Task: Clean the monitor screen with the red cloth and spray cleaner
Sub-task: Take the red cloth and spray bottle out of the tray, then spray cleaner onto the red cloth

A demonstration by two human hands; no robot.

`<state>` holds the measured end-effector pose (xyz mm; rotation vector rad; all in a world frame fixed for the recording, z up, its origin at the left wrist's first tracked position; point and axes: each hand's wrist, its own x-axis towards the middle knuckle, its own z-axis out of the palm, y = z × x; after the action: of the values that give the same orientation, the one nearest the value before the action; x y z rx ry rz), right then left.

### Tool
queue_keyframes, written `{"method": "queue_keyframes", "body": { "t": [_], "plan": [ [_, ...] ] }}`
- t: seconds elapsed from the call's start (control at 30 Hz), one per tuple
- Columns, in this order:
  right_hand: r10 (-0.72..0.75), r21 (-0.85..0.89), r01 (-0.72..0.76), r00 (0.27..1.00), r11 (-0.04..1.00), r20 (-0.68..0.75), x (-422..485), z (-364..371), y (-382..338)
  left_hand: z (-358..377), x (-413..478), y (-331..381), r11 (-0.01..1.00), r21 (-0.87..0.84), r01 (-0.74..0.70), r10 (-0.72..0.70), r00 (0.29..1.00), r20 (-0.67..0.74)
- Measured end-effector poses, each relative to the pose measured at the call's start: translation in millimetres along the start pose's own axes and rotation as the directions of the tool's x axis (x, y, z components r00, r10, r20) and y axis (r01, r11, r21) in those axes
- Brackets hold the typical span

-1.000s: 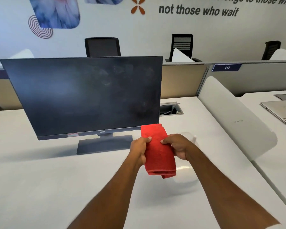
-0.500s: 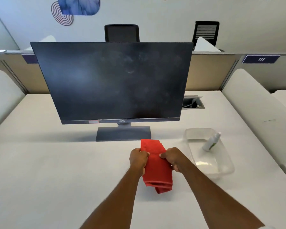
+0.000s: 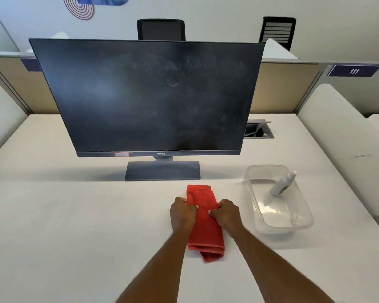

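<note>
Head view, the only one. In the lower middle of the frame both hands grip a folded red cloth [image 3: 205,217] from either side: the left hand [image 3: 182,213] is closed on its left edge and the right hand [image 3: 225,214] on its right edge, thumbs on top, fingers curled under. The cloth hangs or rests lengthwise just over the white desk [image 3: 74,215]; I cannot tell whether its lower fold touches the surface. Holding it by both edges looks like a way to keep the folds together and make a flat pad for wiping.

The monitor [image 3: 149,95] fills the upper middle of the frame, upright on its stand [image 3: 162,170], which sits just above the cloth in the picture. Its dark screen shows pale smudges and streaks toward the upper right, so it seems the wiping is not yet done.

At the right middle a clear plastic tub [image 3: 306,221] sits on the desk, near the right hand. A small white spray bottle [image 3: 282,184] leans inside it against the far wall, probably parked there within easy reach, untouched.
</note>
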<state>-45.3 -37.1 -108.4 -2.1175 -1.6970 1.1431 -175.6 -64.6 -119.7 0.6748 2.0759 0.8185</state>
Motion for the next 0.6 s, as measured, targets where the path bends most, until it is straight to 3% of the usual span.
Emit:
{"method": "queue_keyframes", "body": {
  "t": [0.17, 0.33, 0.47, 0.6],
  "plan": [
    [-0.055, -0.151, 0.044, 0.996, 0.988, -0.070, -1.1, -1.7, -8.9, -2.0, -3.0, 12.7, 0.993, 0.119, -0.002, 0.012, 0.997, -0.081],
    [-0.170, -0.133, 0.147, 0.968, 0.980, -0.183, -0.6, -17.0, -32.2, 1.2, -17.3, 43.7, 0.952, 0.105, -0.286, 0.302, 0.932, -0.201],
    [-0.223, -0.031, 0.226, 0.915, 0.974, -0.337, 4.0, -44.5, -49.3, 11.6, -28.5, 76.5, 0.890, 0.012, -0.456, 0.454, 0.882, -0.125],
    [-0.172, 0.012, 0.199, 0.874, 0.980, -0.455, 14.6, -83.7, -47.8, 28.5, -36.4, 108.6, 0.860, 0.013, -0.509, 0.510, 0.860, -0.024]
  ]
}}
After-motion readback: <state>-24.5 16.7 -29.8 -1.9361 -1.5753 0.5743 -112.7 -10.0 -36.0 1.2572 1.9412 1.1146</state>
